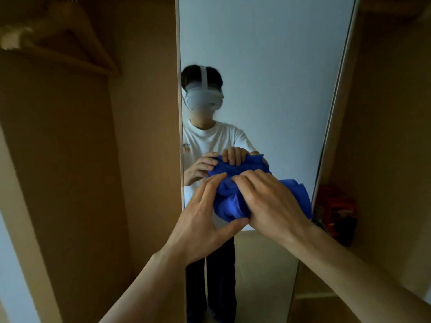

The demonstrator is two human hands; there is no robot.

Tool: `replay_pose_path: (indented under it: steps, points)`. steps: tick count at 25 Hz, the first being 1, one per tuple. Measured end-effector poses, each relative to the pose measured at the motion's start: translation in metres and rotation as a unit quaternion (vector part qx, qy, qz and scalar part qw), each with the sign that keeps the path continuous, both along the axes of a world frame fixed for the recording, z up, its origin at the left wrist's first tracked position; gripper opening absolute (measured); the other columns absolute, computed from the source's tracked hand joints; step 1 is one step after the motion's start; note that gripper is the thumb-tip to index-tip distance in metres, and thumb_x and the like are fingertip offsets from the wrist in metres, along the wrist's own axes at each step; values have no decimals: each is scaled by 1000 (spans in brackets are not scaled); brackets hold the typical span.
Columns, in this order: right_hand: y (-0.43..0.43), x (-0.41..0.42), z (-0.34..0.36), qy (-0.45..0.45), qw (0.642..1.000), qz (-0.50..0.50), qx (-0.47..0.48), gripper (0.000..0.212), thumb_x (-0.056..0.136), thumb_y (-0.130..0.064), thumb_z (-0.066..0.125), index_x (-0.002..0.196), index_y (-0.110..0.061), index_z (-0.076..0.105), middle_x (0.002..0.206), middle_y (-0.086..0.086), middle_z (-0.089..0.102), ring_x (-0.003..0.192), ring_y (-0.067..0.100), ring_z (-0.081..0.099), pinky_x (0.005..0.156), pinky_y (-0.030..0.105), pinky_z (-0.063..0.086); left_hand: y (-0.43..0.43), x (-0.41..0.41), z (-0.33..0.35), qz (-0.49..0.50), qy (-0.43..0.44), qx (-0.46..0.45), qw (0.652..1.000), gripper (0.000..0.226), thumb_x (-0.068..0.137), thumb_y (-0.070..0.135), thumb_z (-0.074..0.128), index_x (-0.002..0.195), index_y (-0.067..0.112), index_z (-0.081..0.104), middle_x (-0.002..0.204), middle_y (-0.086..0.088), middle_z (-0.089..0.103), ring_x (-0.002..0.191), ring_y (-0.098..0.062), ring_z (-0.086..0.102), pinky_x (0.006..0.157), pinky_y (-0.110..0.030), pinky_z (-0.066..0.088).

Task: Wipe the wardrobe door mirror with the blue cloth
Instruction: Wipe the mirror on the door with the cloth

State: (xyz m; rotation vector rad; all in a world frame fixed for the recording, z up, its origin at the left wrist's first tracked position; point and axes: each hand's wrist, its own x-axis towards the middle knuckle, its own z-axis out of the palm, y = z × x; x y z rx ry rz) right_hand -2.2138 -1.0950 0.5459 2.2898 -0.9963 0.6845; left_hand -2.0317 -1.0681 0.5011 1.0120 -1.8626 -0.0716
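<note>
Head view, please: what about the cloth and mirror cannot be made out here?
- The blue cloth: bunched, largely covered by left hand and right hand; full shape hidden.
- Whether it touches the mirror: undecidable from the head view.
- Mirror top and bottom: cut by frame edges.
- Dark, blurred red object right of it: unidentifiable.

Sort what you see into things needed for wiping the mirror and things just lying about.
Needed: blue cloth, wardrobe door mirror, left hand and right hand, both holding the cloth.
Lying about: wooden hanger, red object.

Blue cloth (229, 201) soft, matt; mirror (268, 78) glossy, smooth; wardrobe (70, 148) matt wood.
</note>
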Motion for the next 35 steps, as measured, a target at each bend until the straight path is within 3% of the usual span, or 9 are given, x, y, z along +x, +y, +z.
replay_pose_path:
  steps: [6, 11, 14, 16, 19, 23, 27, 35]
  points:
    - [-16, -12, 74, -11, 993, 28, -111, 42, 80, -1, 59, 121, -10, 60, 107, 6, 63, 94, 27, 58, 85, 40, 48, -13, -16, 76, 66, -3, -144, 987, 58, 79, 30, 79, 130, 23, 52, 132, 14, 57, 119, -10, 56, 94, -28, 53]
    - [-30, -25, 120, -56, 975, 56, -209, 66, 69, -8, 80, 131, -12, 58, 112, 8, 67, 95, 32, 63, 80, 46, 53, -25, -15, 130, 97, -20, -233, 967, 48, 80, 22, 77, 123, 19, 56, 131, 8, 61, 106, -9, 60, 84, -15, 49]
    - [-40, -35, 148, -71, 969, 47, -234, 73, 74, -24, 83, 139, -18, 50, 118, 4, 64, 98, 30, 61, 82, 44, 51, -37, -16, 161, 91, -5, -262, 961, 45, 82, 21, 73, 122, 21, 53, 128, 8, 61, 103, -12, 61, 81, -26, 53]
    - [-50, -36, 165, -70, 960, 35, -268, 74, 74, -21, 82, 140, -12, 50, 118, 8, 65, 99, 32, 62, 82, 45, 51, -45, -15, 180, 101, -12, -264, 959, 48, 80, 24, 70, 123, 25, 48, 131, 9, 59, 105, -12, 61, 81, -27, 54]
    - [-62, -30, 197, -59, 940, 3, -336, 65, 75, -16, 81, 133, -8, 53, 117, 12, 65, 100, 33, 62, 84, 46, 52, -59, -12, 214, 121, -52, -281, 951, 56, 77, 15, 71, 123, 25, 41, 133, 5, 55, 106, -13, 57, 79, -14, 46]
    - [-71, -18, 247, -68, 921, -7, -383, 55, 81, -17, 74, 131, -10, 52, 120, 15, 62, 105, 36, 59, 88, 48, 48, -69, -10, 265, 176, -77, -339, 921, 63, 75, 3, 72, 128, 20, 42, 129, 0, 56, 108, -16, 53, 77, -23, 45]
    - [-78, -10, 284, -71, 908, -22, -412, 53, 87, -18, 65, 137, -14, 47, 122, 16, 59, 106, 37, 56, 90, 48, 43, -72, -10, 301, 220, -103, -344, 907, 66, 82, 2, 62, 144, 17, 44, 151, 1, 45, 129, -21, 49, 79, -27, 43]
    - [-87, -11, 285, -90, 923, -15, -374, 55, 84, -14, 68, 136, -19, 51, 124, 10, 61, 109, 34, 55, 93, 48, 42, -81, -15, 300, 184, -88, -328, 922, 62, 83, 5, 55, 144, 13, 46, 153, -3, 43, 135, -25, 46, 93, -35, 47]
